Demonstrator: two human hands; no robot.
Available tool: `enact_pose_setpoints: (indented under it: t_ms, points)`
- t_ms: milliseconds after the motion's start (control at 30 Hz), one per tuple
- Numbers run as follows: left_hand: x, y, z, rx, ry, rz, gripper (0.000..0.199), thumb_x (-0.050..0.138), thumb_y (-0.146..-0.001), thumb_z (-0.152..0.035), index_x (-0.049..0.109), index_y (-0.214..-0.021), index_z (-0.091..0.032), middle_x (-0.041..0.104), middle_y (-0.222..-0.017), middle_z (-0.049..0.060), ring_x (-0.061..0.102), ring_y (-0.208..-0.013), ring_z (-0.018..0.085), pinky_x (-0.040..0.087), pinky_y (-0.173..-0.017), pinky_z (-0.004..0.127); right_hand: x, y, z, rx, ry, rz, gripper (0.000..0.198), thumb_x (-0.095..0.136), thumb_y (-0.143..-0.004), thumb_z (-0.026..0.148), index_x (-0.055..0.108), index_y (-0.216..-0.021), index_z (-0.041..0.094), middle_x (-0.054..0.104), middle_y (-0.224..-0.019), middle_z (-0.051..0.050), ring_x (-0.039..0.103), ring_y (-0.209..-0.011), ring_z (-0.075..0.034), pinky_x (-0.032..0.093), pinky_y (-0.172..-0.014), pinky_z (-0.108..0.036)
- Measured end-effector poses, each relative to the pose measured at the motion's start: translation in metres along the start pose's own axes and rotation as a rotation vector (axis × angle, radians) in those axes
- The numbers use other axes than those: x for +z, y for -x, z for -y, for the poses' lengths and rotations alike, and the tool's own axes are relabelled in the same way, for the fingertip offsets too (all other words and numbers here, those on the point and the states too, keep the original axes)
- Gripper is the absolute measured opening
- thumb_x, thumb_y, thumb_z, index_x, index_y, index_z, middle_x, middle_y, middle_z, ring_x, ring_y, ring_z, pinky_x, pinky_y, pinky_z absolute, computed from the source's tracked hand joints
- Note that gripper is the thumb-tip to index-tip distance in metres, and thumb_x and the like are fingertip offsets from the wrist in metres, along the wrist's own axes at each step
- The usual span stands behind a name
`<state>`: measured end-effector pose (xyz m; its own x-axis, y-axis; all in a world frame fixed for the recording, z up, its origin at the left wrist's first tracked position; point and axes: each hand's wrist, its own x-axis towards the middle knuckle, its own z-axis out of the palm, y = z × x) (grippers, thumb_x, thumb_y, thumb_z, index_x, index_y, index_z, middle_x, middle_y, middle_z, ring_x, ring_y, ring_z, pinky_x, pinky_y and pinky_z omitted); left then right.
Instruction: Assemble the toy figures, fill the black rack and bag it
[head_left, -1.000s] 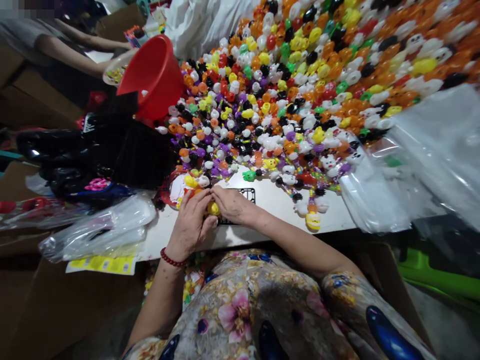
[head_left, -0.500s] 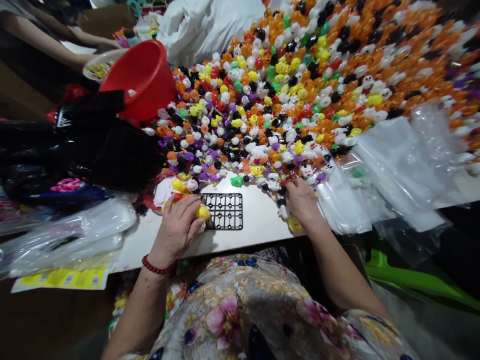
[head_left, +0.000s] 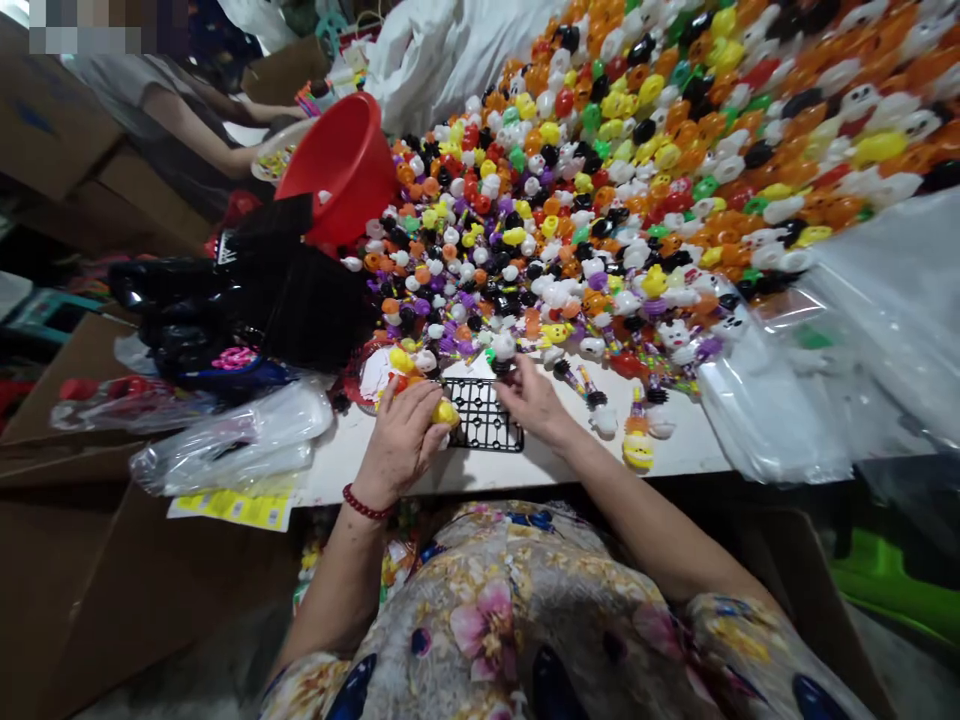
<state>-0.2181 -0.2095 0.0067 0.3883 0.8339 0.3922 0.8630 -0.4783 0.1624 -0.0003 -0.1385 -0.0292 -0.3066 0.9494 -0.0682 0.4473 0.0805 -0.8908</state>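
Observation:
A black plastic grid tray (head_left: 480, 432) lies on the white table in front of me. My left hand (head_left: 405, 430) curls over its left end, closed around a small yellow plastic toy (head_left: 445, 413) that shows beside the thumb. More yellow and red toys poke out beyond those fingers. Over the grid's upper right corner, my right hand (head_left: 535, 403) pinches a small toy with a white head (head_left: 505, 346) and a black ribbed part. Right of that hand lie a yellow-ended toy (head_left: 638, 450) and a white-ended toy (head_left: 604, 422).
A large heap of colourful small plastic toys (head_left: 547, 215) covers the table's back. Clear plastic bags (head_left: 780, 420) lie right, more bags (head_left: 240, 435) left. A red basin (head_left: 337, 170) stands back left, near a co-worker's arm (head_left: 191, 130). Beside my left hand is a red basket (head_left: 352, 385).
My right hand has moved left from the toys at the right to the grid, bringing the white-headed toy. My left hand stays at the grid's left end. The view has shifted.

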Motion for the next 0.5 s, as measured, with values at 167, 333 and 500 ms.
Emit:
enact_pose_setpoints:
  t_ms: [167, 333, 500]
  points:
    - [0.0, 0.001, -0.001, 0.007, 0.007, -0.001, 0.04, 0.033, -0.1, -0.036, 0.055, -0.127, -0.016, 0.065, -0.125, 0.014, 0.058, -0.121, 0.023, 0.028, -0.117, 0.051, 0.052, -0.024, 0.002, -0.031, -0.043, 0.104, 0.021, 0.058, -0.085, 0.023, 0.053, -0.104, 0.018, 0.07, -0.091, -0.006, 0.065, -0.081, -0.019, 0.048, -0.073, -0.03]
    - [0.001, 0.001, -0.001, 0.012, 0.006, -0.009, 0.039, 0.034, -0.1, -0.036, 0.055, -0.126, -0.016, 0.065, -0.125, 0.013, 0.057, -0.122, 0.023, 0.028, -0.118, 0.05, 0.057, -0.026, 0.002, -0.093, 0.216, 0.174, 0.027, 0.054, -0.086, 0.016, 0.05, -0.113, 0.016, 0.071, -0.094, -0.011, 0.065, -0.082, -0.023, 0.046, -0.072, -0.031]
    - [0.001, 0.001, -0.001, -0.011, 0.027, 0.016, 0.041, 0.033, -0.1, -0.036, 0.053, -0.13, -0.018, 0.064, -0.128, 0.012, 0.056, -0.123, 0.023, 0.026, -0.119, 0.052, 0.05, -0.024, 0.006, -0.158, 0.368, 0.242, 0.023, 0.05, -0.089, 0.016, 0.053, -0.111, 0.016, 0.071, -0.1, -0.014, 0.066, -0.087, -0.024, 0.045, -0.072, -0.03]
